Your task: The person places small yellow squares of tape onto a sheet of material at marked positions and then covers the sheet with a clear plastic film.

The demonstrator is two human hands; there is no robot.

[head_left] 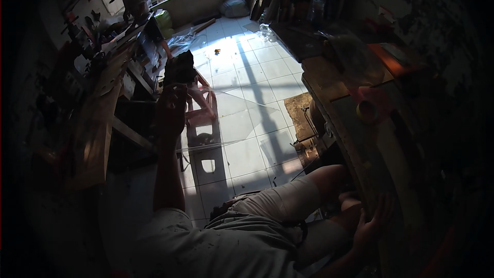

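Observation:
My left hand (172, 108) is raised out ahead, in shadow, with its fingers closed on the edge of a clear plastic sheet (234, 118). The see-through sheet spreads to the right of the hand, and the floor tiles show through it. Just beyond the fingers is a dark bulky thing (180, 67) I cannot make out, above a reddish stool (206, 100). My right hand (373, 221) lies on the edge of the wooden workbench (337, 116), fingers stretched out and holding nothing.
A yellow tape roll (367, 111) sits on the right bench beside pinkish plastic (378, 98). Along the left runs another long wooden bench (95, 128); a person in a cap (135, 2) works at its far end. Sunlit white tiles (267, 69) lie between the benches.

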